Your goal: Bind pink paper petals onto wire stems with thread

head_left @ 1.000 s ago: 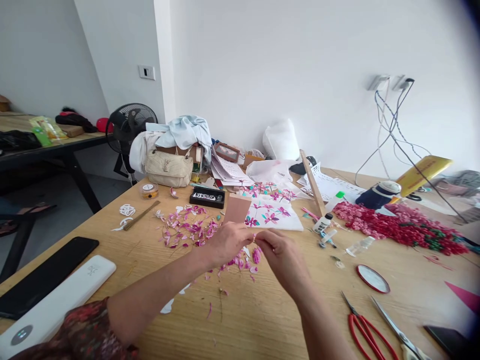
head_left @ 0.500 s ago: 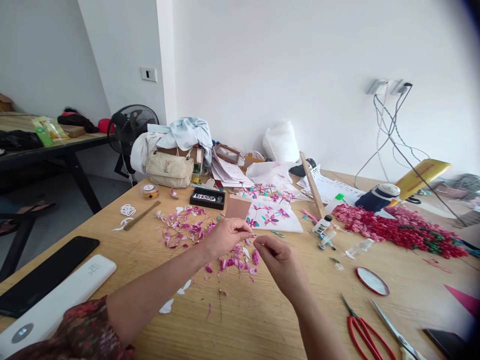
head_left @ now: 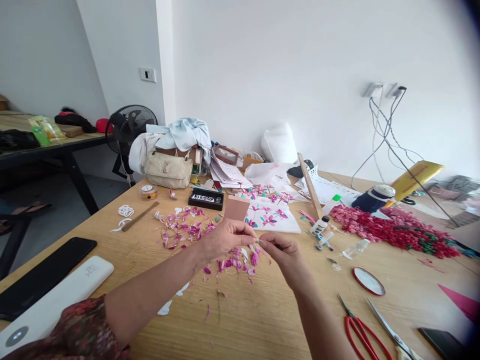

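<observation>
Over the middle of the wooden table, my left hand (head_left: 228, 236) pinches with thumb and forefinger. My right hand (head_left: 282, 250) is pinched as well, its fingertips almost meeting those of the left. Between the fingertips shows a tiny pale bluish piece (head_left: 258, 241), too small to name. Beneath and around the hands lie loose pink petals (head_left: 237, 261) with thin stems. Behind them, finished-looking pink flowers with teal leaves (head_left: 269, 219) rest on a white sheet (head_left: 288, 226), beside an upright brown card (head_left: 236, 208).
Red-handled scissors (head_left: 362, 330), steel scissors (head_left: 392, 327) and a round red-rimmed dish (head_left: 368, 281) lie at right. Small bottles (head_left: 320, 226) and red-pink flower strands (head_left: 397, 231) stand beyond. At left are a white power bank (head_left: 71, 295), a black slab (head_left: 45, 275) and a beige handbag (head_left: 168, 169).
My fingertips have drawn closer together, the right hand shifting slightly left and turning. The bluish piece between them shows more clearly. The whole view has moved slightly.
</observation>
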Demonstrator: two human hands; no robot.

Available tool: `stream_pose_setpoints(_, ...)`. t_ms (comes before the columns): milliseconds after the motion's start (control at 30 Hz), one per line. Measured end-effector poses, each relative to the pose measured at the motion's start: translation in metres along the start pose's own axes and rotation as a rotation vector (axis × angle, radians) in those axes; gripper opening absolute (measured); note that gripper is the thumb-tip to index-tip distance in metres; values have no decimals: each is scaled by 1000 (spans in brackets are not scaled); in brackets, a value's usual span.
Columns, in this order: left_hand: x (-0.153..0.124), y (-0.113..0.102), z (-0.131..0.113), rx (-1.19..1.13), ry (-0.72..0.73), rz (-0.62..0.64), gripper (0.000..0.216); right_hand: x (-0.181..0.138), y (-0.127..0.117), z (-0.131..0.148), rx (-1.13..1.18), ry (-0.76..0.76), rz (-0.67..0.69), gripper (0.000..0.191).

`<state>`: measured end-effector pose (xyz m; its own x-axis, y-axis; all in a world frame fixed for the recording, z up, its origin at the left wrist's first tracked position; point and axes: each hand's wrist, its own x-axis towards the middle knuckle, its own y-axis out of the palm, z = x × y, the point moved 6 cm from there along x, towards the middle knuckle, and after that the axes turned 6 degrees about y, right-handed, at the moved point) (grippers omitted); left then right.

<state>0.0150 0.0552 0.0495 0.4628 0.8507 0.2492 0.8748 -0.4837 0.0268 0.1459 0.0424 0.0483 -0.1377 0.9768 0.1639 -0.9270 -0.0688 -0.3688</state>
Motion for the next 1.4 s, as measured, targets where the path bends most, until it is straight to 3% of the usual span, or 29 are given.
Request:
stream_pose_setpoints(67, 2, -5, 4, 18, 9, -75, 11, -4, 6, -3, -52, -24, -35, 25)
stream_pose_setpoints(167, 4, -10, 2, 270, 85, -119, 8, -14, 13, 8, -324, -137, -64, 23)
stream_pose_setpoints(267, 3, -7, -9, 555, 218, -48, 11, -21, 14, 27, -610, -228, -52, 24)
stream_pose_setpoints(333, 1, -1, -15, 636, 253, 56, 14, -21, 9, 34, -683, -239, -31, 25)
stream_pose_setpoints(467, -3, 7, -12, 428, 138, 188, 11, -11, -5, 27, -487, -181, -17, 21)
stream_pose_setpoints(567, -3, 5, -2, 138, 29, 107, 10, -4, -9, 6, -236, -92, -37, 23)
stream_pose_setpoints(667, 0, -3, 6, 46, 29, -33, 13, -6, -2, -8, -161, -64, -68, 25)
stream_pose_setpoints(833, 4, -9, 2, 443, 173, -112, 11, -22, 12, 8, -451, -190, -57, 22)
stream_pose_setpoints(967, 2, 3, -7, 763, 289, 46, 13, -26, 6, 30, -599, -266, -42, 23)
stream_pose_setpoints(1033, 0, 10, -7, 723, 267, 150, 12, -22, -2, 33, -565, -260, -43, 22)
stream_pose_setpoints(1133, -4, 13, -2, 411, 124, 196, 9, -13, -12, 23, -397, -199, -38, 20)
stream_pose_setpoints(1267, -4, 6, 5, 97, 6, 41, 16, -8, -8, -2, -159, -119, -37, 21)
stream_pose_setpoints(1400, 1, -2, 8, 181, 53, -91, 13, -15, 5, -8, -212, -129, -52, 22)
